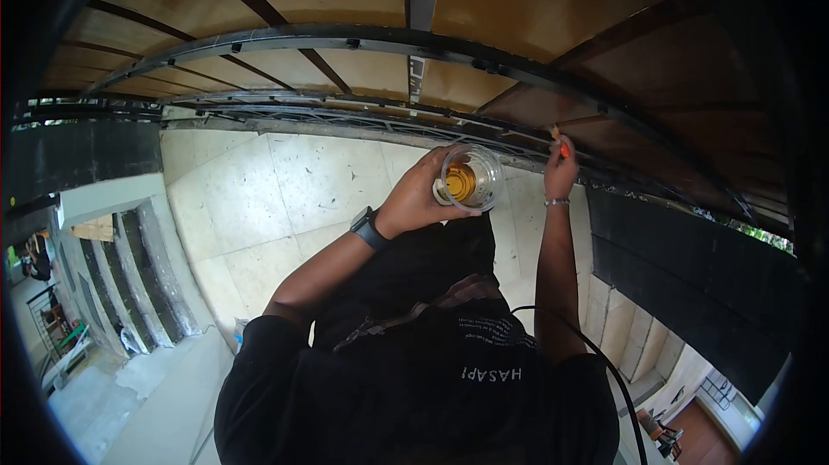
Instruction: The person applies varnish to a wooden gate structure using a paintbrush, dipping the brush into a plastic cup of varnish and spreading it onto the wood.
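Observation:
My left hand (416, 193) is wrapped round a clear plastic cup (489, 178), seen from above with its mouth toward me. Amber liquid (458, 182) lies in the bottom of the cup. Off to the right, my raised right hand (560, 173) is closed on a small paintbrush with a red-orange handle (566, 150). The brush's bristles (555, 132) point away from me and overlap the lower edge of a glossy brown panel (570, 111). Black metal bars (380, 52) run along the brown panels in front of me.
Pale floor tiles (285, 189) lie below me. Dark low walls stand at left (95, 150) and right (682, 284). Steps (142, 266) descend at the left, with more steps (626, 327) at the right. A black cable (609, 357) hangs past my right side.

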Demonstrator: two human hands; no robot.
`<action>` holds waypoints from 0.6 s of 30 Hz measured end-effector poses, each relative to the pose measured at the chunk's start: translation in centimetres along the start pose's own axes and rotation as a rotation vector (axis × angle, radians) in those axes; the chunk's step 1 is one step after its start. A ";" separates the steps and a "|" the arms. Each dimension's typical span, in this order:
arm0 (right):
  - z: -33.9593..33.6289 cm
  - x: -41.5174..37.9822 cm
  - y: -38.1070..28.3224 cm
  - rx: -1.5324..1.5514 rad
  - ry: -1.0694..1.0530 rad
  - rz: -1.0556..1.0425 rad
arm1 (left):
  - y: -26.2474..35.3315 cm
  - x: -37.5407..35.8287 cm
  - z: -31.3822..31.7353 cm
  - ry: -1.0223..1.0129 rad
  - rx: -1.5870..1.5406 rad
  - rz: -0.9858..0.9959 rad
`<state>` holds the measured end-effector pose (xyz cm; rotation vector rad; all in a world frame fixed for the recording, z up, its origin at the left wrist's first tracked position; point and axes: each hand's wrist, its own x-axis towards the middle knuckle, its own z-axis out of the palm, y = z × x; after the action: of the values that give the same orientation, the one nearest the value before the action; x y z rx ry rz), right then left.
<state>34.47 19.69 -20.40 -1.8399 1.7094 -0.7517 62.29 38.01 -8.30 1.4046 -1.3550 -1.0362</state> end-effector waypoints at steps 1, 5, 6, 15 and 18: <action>-1.1 -0.6 -1.3 -0.003 0.129 -0.110 | 0.2 0.1 0.0 0.005 0.007 0.018; -6.0 -2.3 -5.1 -0.022 0.367 -0.418 | 1.0 0.8 0.0 0.005 -0.024 0.074; -7.1 -2.7 -6.4 -0.083 0.436 -0.534 | 1.0 1.0 0.1 -0.002 -0.028 0.081; -5.6 -1.4 -4.1 -0.189 0.337 -0.509 | 2.1 1.8 1.1 -0.069 -0.007 0.156; -3.1 -1.2 -2.3 -0.198 0.195 -0.345 | 2.3 1.5 1.1 -0.051 0.009 0.196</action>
<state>33.88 21.03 -16.62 -2.3029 1.6510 -0.9533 60.76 36.49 -6.32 1.2312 -1.5030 -0.9425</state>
